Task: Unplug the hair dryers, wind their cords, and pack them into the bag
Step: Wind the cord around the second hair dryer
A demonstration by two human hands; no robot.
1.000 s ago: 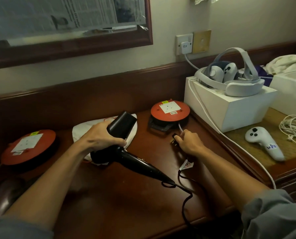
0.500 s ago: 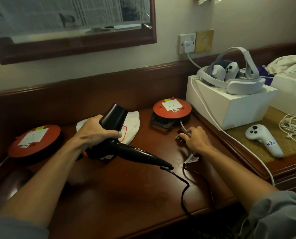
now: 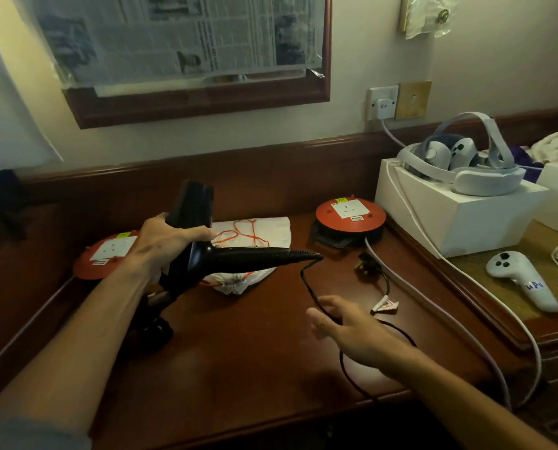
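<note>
the left hand (image 3: 160, 245) is clamped round the body of the black hair dryer (image 3: 203, 251), held up off the worktop (image 3: 238, 368) with the barrel pointing up and away and the handle lying level toward the right. the right hand (image 3: 352, 329) hovers low over the worktop with fingers stretched out and relaxed, gripping nothing; the black cord (image 3: 310, 287) drops from the handle's end and passes just at its fingertips, though whether they touch it is not clear. the cord loops on past the wrist, toward the worktop's front edge. the two hands are well apart.

the cord's black plug (image 3: 368, 264) lies loose on the worktop, out of the socket, with a small white tag (image 3: 385, 305) near it. just beyond the plug sits a red cable reel (image 3: 350, 212) with a socket on top; a second red reel (image 3: 105, 254) lies partly behind the left hand. between them, behind the dryer, is a white cloth bag (image 3: 258, 228) with orange drawstring. to the right a white box (image 3: 459, 219) carries a white headset (image 3: 459, 164), and a white controller (image 3: 524, 280) lies near on a lower surface. a white cable (image 3: 440, 306) runs from the wall socket (image 3: 382, 103) down across the worktop's right side.
</note>
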